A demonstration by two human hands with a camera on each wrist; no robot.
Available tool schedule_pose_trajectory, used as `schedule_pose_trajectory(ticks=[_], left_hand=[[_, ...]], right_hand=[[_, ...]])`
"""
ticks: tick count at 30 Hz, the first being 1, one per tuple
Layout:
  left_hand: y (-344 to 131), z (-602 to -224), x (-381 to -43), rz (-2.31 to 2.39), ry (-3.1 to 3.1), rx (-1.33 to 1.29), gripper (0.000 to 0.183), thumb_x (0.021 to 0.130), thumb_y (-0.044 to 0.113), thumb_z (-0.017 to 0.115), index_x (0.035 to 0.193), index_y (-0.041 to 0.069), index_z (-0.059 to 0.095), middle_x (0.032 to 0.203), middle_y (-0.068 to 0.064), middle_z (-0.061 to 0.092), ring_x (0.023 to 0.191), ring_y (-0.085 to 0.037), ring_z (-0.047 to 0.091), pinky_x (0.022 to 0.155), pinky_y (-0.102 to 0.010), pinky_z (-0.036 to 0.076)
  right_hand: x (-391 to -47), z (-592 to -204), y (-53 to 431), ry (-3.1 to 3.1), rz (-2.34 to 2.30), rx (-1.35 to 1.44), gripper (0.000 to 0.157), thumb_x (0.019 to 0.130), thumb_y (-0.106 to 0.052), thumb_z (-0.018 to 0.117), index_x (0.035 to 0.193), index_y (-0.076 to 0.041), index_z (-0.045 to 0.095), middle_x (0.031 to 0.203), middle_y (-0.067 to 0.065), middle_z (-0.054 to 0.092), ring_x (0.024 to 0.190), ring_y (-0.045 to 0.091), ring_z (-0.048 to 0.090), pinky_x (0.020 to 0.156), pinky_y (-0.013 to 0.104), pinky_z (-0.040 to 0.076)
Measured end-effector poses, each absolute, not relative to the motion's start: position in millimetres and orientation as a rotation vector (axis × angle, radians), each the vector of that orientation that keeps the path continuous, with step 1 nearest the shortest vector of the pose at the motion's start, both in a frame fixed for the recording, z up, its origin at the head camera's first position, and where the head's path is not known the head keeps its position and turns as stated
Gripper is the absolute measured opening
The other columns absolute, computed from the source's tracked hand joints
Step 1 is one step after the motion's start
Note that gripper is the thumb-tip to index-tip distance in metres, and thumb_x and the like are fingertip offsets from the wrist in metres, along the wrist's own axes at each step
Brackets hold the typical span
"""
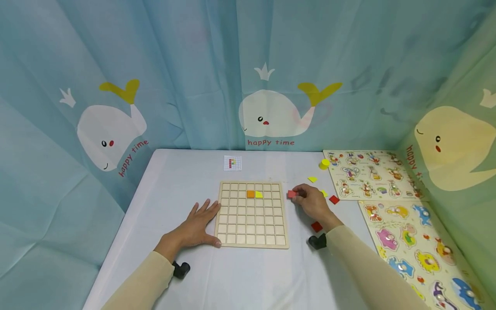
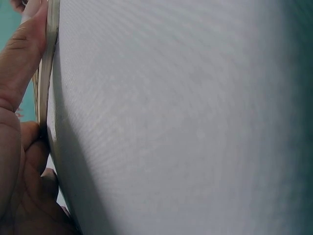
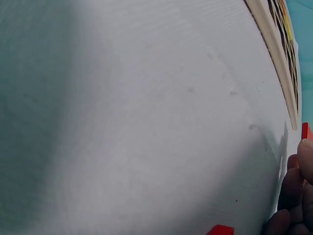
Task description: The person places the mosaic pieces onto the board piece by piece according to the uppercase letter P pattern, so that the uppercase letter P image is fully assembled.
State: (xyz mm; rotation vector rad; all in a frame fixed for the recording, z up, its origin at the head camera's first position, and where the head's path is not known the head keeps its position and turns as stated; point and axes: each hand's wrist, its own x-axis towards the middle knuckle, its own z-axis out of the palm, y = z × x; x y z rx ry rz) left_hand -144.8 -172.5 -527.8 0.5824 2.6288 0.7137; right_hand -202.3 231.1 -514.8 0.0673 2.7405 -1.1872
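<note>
A wooden grid board lies on the table, with an orange square tile and a yellow piece side by side in its second row. My left hand rests at the board's left edge, fingers spread and thumb at the near corner. Just off the board's right edge, my right hand pinches a red square tile between thumb and fingers. In the right wrist view that red tile shows only partly at the frame's edge. The left wrist view shows the thumb along the board's side.
Loose red tiles and yellow pieces lie around the right hand, another red tile near the wrist. A yellow cylinder stands by two picture puzzle boards on the right. A small pattern card lies behind the grid board.
</note>
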Motion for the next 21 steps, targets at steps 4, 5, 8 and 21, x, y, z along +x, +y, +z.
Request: schedule_pose_trajectory(ticks=[4,5,8,21], left_hand=[[-173.1,-527.8,-144.6,0.713,2.631,0.585,0.130,0.070,0.060,0.092,0.168,0.008,0.025,0.176,-0.008,0.021,0.166,-0.032,0.005,0.134,-0.055,-0.005],[-173.0,-527.6,-144.6,0.713,2.630,0.585,0.130,0.070,0.060,0.092,0.168,0.008,0.025,0.176,-0.008,0.021,0.166,-0.032,0.005,0.135,-0.055,-0.005],[-172.9,-527.1,-144.6,0.707,2.628,0.581,0.129,0.070,0.060,0.092,0.168,0.009,0.025,0.176,-0.007,0.021,0.166,-0.031,0.004,0.135,-0.055,-0.005],[-170.8,-527.8,-144.1,0.696,2.633,0.535,0.131,0.068,0.060,0.093,0.169,0.012,0.025,0.176,-0.003,0.021,0.166,-0.027,0.004,0.135,-0.052,-0.005]], right_hand=[[-204.3,-513.1,231.0,2.731,-1.256,0.131,0.029,0.103,-0.008,0.066,0.131,-0.006,0.067,0.124,0.018,0.069,0.108,0.031,0.060,0.091,0.035,0.056],[-204.8,-512.5,230.5,2.736,-1.266,0.137,0.029,0.103,-0.008,0.065,0.132,-0.007,0.068,0.125,0.017,0.069,0.108,0.031,0.060,0.090,0.035,0.057],[-206.1,-509.6,227.3,2.770,-1.307,0.103,0.029,0.103,-0.007,0.064,0.131,-0.007,0.069,0.125,0.018,0.070,0.109,0.032,0.062,0.091,0.037,0.057],[-207.4,-491.0,182.1,2.704,-1.615,-0.039,0.030,0.099,-0.007,0.073,0.129,-0.004,0.072,0.118,0.018,0.073,0.106,0.029,0.067,0.077,0.015,0.054]])
